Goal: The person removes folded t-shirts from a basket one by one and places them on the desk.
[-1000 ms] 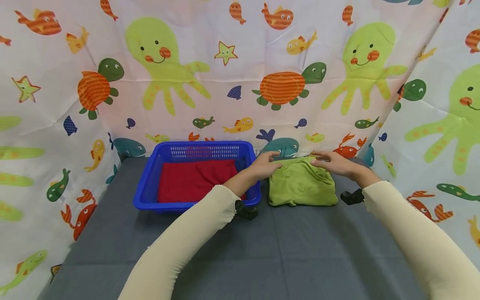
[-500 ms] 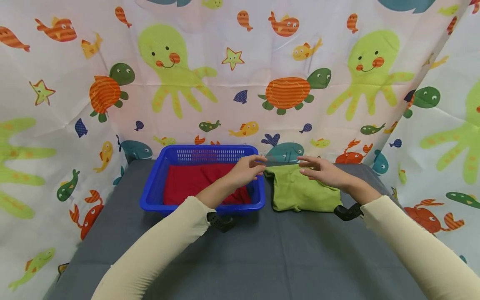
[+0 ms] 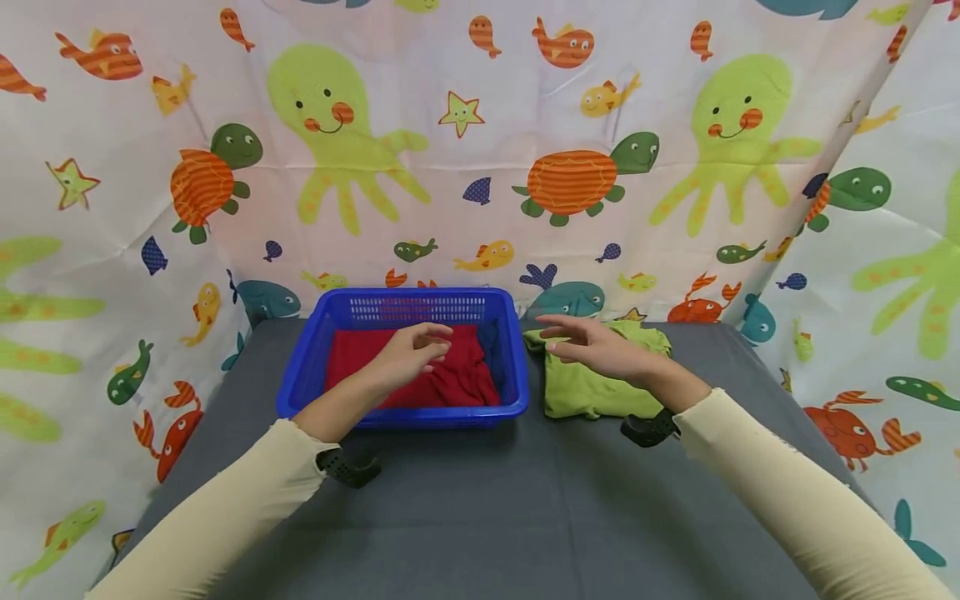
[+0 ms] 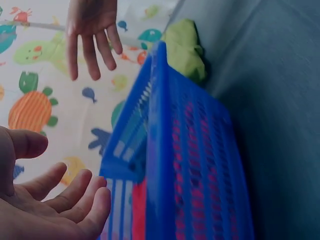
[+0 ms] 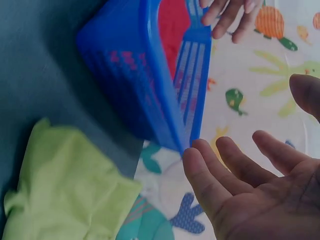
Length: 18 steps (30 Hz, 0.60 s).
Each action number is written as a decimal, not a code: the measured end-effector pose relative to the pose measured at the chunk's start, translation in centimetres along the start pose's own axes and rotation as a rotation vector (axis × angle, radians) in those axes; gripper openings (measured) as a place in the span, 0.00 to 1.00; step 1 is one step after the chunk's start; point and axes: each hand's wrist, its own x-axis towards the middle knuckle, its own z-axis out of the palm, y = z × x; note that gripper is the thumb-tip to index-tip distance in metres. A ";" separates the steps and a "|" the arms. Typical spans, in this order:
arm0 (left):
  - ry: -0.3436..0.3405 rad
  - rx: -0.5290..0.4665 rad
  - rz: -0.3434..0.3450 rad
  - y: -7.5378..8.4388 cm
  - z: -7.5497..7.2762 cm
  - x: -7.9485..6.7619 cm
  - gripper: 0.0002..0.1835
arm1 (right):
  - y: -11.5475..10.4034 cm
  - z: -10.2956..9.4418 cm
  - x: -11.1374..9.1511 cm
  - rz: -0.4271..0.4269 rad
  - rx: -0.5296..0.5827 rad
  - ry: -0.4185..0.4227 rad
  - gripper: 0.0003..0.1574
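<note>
A blue plastic basket (image 3: 401, 414) with slotted walls stands on the left of the table. Folded red cloth (image 3: 468, 367) lies in it, with a dark blue cloth (image 3: 491, 346) at its right end. My left hand (image 3: 408, 360) hovers over the basket, fingers loosely bent and holding nothing. To the basket's right lies a folded light-green cloth (image 3: 592, 392), seen also in the right wrist view as a green bundle (image 5: 65, 185). Above its left part is my right hand (image 3: 600, 350), also holding nothing; its fingers (image 5: 240, 175) are spread in the right wrist view.
Dark grey cloth covers the table (image 3: 480, 517). A white curtain (image 3: 465, 217) printed with sea animals hangs behind and along both sides. Each wrist carries a black strap-like device (image 3: 348, 468).
Both hands have moved left. The left hand has gone from beside the green cloth to over the basket, and the right hand has shifted across the green cloth. The cloths stay in place.
</note>
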 end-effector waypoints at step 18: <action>0.021 0.002 -0.091 -4.7 -6.2 -3.5 0.27 | -2.1 4.0 4.1 0.031 0.151 -0.041 0.43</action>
